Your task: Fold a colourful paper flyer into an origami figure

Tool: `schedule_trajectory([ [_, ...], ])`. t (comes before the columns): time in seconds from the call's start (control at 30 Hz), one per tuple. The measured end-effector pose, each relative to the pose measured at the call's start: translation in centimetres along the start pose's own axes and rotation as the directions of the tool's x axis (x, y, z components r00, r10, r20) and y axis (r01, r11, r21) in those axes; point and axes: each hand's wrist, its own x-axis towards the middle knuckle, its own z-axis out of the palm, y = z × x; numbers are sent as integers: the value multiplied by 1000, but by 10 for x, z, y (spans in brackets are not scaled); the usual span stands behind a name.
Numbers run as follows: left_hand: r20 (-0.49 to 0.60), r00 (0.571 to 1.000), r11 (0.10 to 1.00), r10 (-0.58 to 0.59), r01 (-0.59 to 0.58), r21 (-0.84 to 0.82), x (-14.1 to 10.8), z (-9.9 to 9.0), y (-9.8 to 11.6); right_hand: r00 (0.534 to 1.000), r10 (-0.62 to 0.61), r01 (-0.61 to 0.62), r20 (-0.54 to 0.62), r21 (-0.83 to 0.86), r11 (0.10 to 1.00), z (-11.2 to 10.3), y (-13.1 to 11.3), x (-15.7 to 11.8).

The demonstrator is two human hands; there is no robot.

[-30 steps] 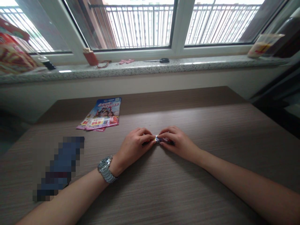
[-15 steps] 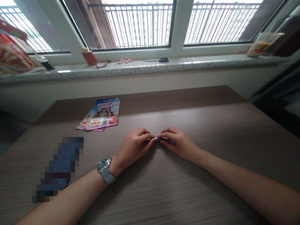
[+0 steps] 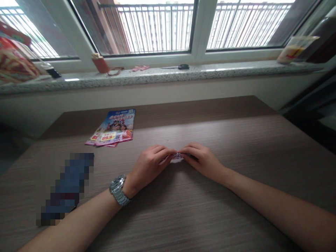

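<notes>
A small folded piece of printed paper [image 3: 177, 155] is pinched between my two hands, just above the brown table [image 3: 210, 210]. My left hand [image 3: 151, 164], below a silver watch [image 3: 119, 190], grips its left end between thumb and fingers. At its right end, my right hand [image 3: 203, 161] holds it in the same kind of pinch. The fingertips of both hands are close together and cover much of the paper.
Colourful leaflets [image 3: 118, 127] lie at the back left of the table. A blurred-out dark blue object [image 3: 69, 189] is beside my left forearm. Scissors [image 3: 183, 67], a red box [image 3: 100, 63] and a plastic cup [image 3: 295, 50] stand or lie on the windowsill [image 3: 157, 76].
The paper's dark ends between the fingers no longer show; a short, paler patterned strip is seen instead. My left fingertips have moved slightly right, and my right hand has shifted a little.
</notes>
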Motion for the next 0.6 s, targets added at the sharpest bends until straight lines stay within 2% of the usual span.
schedule_trajectory([
  [0.27,-16,1000,999,-19,18,-50,1,-1,2,1000,5,-5,6,15,1000,-1,-3,1],
  [0.6,-70,992,987,-104,94,-132,2,0,2,1000,2,-2,22,16,1000,1,2,-2],
])
